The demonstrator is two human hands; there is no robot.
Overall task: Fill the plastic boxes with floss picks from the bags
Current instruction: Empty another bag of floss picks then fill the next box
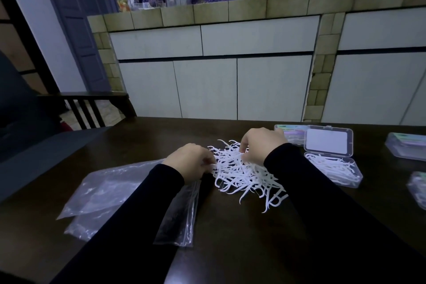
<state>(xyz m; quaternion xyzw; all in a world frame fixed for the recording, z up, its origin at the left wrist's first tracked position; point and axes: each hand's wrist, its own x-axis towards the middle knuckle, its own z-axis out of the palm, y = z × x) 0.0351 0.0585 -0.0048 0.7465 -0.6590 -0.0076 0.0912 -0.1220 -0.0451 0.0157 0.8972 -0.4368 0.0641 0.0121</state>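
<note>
Two hands in black sleeves work at one loose pile of white floss picks (pixel 242 173) lying in the middle of the dark wooden worktop (pixel 230 237); the picks are too many and too tangled to count. The left hand (pixel 192 161) sits at the pile's left edge with its fingers curled down onto the picks, and it looks to be pinching a few of them, though the fingertips are hidden under the knuckles. The right hand (pixel 262 144) is at the pile's far right side, fingers curled into the picks and gripping some. Left of the pile lie clear plastic bags, flat and overlapping: two can be made out, a large bag (pixel 110 189) partly under the left forearm and a narrower zip bag (pixel 182 217) nearer the pile, with what may be a third edge showing beneath the large one. To the right there are four clear plastic boxes in view. One open box (pixel 332 161) stands just beside the right forearm, its lid raised toward the far side and its tray partly filled with white picks. A closed box (pixel 290 134) with a coloured label lies behind the right hand, touching the open lid. A second closed box (pixel 406 145) lies near the right edge, well apart from the open one, and a fourth box (pixel 418 187), cut off by the frame, sits nearer the person and holds white picks. Behind the worktop runs a tiled counter with white cabinet doors.
</note>
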